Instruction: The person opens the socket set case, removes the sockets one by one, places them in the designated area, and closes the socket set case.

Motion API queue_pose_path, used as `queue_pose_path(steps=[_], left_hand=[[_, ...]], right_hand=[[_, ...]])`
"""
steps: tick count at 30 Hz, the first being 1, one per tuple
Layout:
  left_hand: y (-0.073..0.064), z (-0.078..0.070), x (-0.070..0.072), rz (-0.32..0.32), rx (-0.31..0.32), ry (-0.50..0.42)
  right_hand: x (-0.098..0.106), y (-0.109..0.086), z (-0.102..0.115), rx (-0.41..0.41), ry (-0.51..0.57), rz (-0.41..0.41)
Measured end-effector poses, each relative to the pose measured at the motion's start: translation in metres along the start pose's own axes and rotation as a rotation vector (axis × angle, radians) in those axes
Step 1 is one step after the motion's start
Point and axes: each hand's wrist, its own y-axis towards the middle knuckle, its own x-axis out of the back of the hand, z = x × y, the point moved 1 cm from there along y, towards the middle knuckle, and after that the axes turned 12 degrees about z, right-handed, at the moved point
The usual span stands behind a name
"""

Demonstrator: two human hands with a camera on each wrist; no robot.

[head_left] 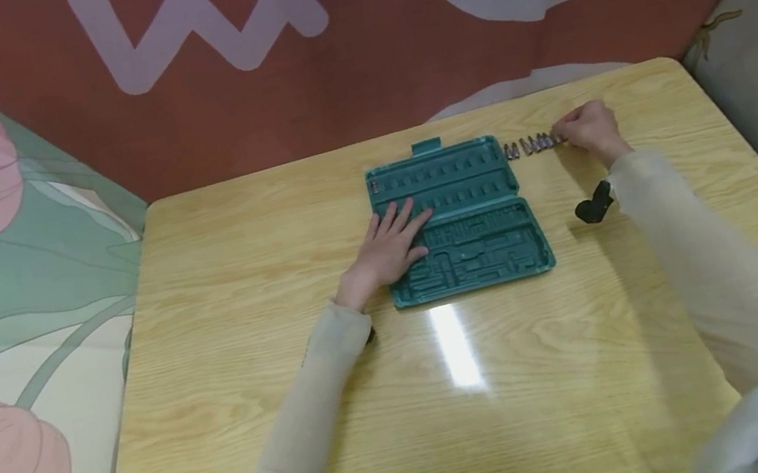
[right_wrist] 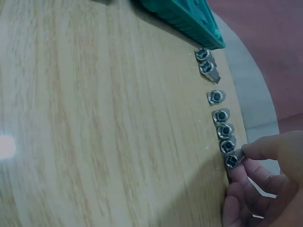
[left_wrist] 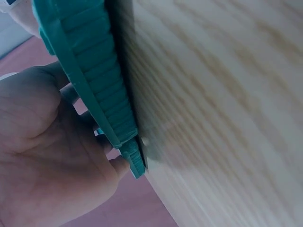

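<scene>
An opened green plastic socket case (head_left: 475, 287) lies flat on the table, with moulded slots in both halves. One small socket (head_left: 374, 186) sits in the upper-left slot. My left hand (head_left: 383, 257) rests across the case's left side, its fingers spread over the hinge area; the left wrist view shows its palm beside the case edge (left_wrist: 90, 71). Right of the case, several metal sockets (right_wrist: 221, 116) lie in a row on the tabletop. At the row's far right end, my right hand (head_left: 592, 129) pinches a socket (right_wrist: 232, 161) between thumb and fingers.
The wooden table (head_left: 244, 294) reaches back to a wall covered in a red printed cloth (head_left: 382, 84). Black wrist-camera mount (head_left: 594, 204) hangs below my right wrist. A bright light reflection shows on the table in front of the case.
</scene>
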Motion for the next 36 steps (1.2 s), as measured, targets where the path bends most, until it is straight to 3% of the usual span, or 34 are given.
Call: queue_pose_path(steps=[12, 36], left_hand=[[-0.0005, 0.0008, 0.0010, -0.009, -0.011, -0.018], [-0.0009, 0.0005, 0.0017, 0.005, 0.007, -0.014]], right_hand=[[-0.0080, 0.0004, 0.0017, -0.004, -0.076, -0.034], [-0.0081, 0.0065, -0.0051, -0.005, -0.046, -0.065]])
